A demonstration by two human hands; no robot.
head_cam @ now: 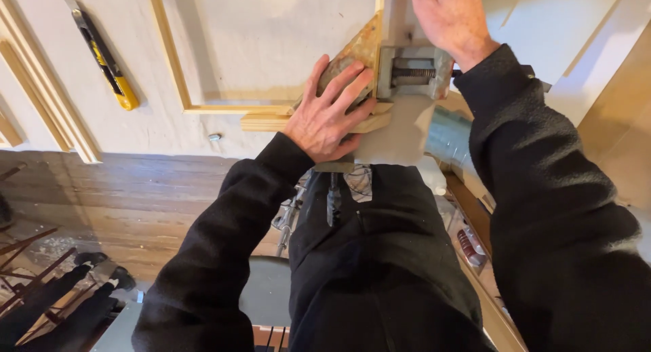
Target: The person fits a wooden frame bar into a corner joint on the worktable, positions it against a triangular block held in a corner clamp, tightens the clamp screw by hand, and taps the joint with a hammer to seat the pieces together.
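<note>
At nine o'clock, wood strips lay bundled along the left edge of the white bench. Just right of them, at about ten o'clock, a yellow-and-black utility knife lay on the bench, its blade end pointing up and left. A small screw sat near the bench's front edge, at about eleven o'clock from the left sleeve.

A thin wooden frame ran down the bench and turned right along the front, meeting a second, upright length at the corner clamp, at twelve o'clock. The left hand lay spread flat, palm down, over the clamp's rusty triangular plate and the frame's lower rail, fingers extended toward one o'clock, pressing rather than gripping. Pale wood blocks stuck out from under that hand at nine o'clock.

The clamp's grey metal jaw block and threaded screw sat just right of the left fingertips. The right hand rested above it at one o'clock, back to the camera, touching the clamp's top; its fingers ran out of view, so how far it was closed could not be told.

At four o'clock, beneath the bench edge, a silver duct showed.
</note>
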